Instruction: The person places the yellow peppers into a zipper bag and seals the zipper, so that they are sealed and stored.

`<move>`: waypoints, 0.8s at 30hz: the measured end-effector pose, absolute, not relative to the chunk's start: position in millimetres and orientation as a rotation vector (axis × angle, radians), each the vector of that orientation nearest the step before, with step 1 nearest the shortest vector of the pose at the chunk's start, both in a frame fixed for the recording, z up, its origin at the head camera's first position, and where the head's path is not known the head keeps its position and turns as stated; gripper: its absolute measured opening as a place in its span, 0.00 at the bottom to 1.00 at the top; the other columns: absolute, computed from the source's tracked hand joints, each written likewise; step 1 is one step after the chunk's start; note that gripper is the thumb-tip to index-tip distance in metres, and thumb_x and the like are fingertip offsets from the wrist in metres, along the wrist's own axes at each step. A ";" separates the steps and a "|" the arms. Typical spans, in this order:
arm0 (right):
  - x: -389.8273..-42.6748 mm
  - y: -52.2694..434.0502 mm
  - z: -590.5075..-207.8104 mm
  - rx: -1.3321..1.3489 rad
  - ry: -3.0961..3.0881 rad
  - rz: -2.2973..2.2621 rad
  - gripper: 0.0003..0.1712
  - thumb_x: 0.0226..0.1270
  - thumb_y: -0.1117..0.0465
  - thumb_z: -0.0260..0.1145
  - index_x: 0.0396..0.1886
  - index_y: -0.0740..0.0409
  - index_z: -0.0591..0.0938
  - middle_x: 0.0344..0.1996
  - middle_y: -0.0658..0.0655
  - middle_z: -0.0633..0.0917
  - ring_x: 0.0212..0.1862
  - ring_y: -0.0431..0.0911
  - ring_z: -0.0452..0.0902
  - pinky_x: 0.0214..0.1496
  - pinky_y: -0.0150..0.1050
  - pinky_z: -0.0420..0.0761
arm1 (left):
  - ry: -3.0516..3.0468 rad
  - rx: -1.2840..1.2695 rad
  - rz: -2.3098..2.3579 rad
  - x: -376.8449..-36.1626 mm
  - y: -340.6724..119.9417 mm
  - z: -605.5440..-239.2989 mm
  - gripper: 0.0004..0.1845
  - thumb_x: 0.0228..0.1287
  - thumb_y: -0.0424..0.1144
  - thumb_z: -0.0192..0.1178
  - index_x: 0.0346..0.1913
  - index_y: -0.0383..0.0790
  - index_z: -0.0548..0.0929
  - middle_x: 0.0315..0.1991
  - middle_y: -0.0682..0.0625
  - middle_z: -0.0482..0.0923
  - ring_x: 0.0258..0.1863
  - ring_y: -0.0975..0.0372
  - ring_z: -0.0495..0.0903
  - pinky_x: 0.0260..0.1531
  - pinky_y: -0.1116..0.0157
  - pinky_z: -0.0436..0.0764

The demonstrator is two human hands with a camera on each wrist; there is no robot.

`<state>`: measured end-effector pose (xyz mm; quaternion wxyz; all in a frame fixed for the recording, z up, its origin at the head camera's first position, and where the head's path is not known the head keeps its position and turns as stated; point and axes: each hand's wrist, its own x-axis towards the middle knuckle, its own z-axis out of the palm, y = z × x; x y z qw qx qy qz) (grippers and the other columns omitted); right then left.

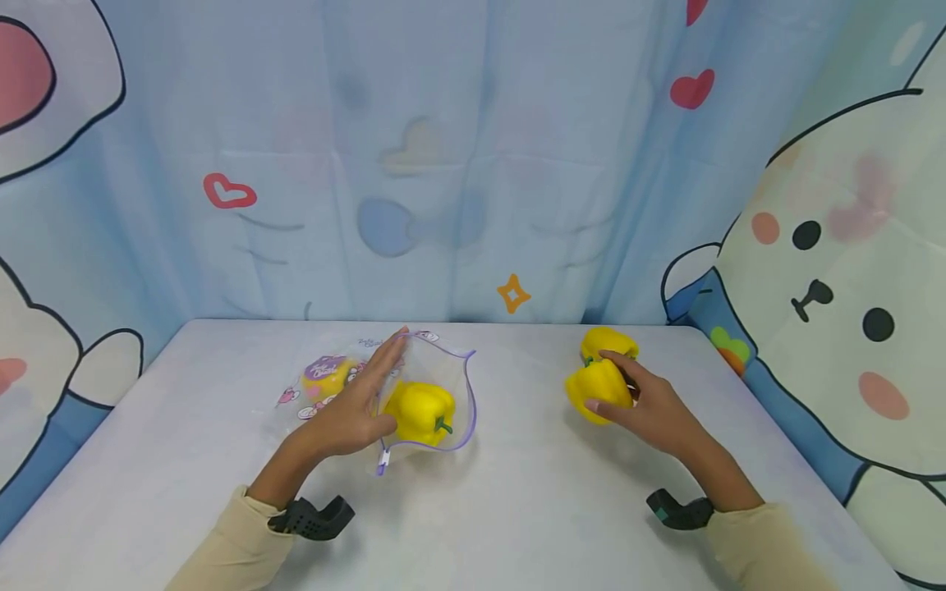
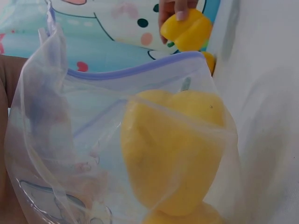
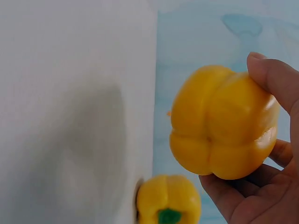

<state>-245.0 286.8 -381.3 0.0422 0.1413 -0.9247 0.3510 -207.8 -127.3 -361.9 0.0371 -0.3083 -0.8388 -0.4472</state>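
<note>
Right wrist view alone: second pepper (image 3: 168,200) stem.

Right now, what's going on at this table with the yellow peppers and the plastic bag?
A person is working with both hands at a white table. The left hand holds open a clear zip bag that has one yellow pepper inside. The right hand grips a second pepper, lifted off the table. A third pepper sits on the table just behind it.
</note>
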 end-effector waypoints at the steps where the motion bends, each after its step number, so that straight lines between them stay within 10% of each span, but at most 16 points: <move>1: -244.0 283.1 -380.2 0.458 -2.817 1.079 0.46 0.61 0.49 0.71 0.73 0.59 0.62 0.63 0.68 0.70 0.54 0.62 0.74 0.53 0.55 0.79 | -2.575 -0.947 -1.372 -207.6 -127.1 -361.7 0.52 0.46 0.28 0.55 0.77 0.35 0.43 0.78 0.48 0.36 0.76 0.53 0.39 0.70 0.46 0.46; 24: -223.4 203.8 -356.3 0.871 -2.498 1.370 0.42 0.57 0.61 0.74 0.70 0.57 0.66 0.62 0.56 0.73 0.51 0.49 0.76 0.55 0.36 0.78 | -2.583 -0.947 -1.358 -207.3 -126.1 -362.3 0.51 0.47 0.28 0.54 0.77 0.35 0.43 0.78 0.46 0.37 0.76 0.52 0.39 0.69 0.45 0.46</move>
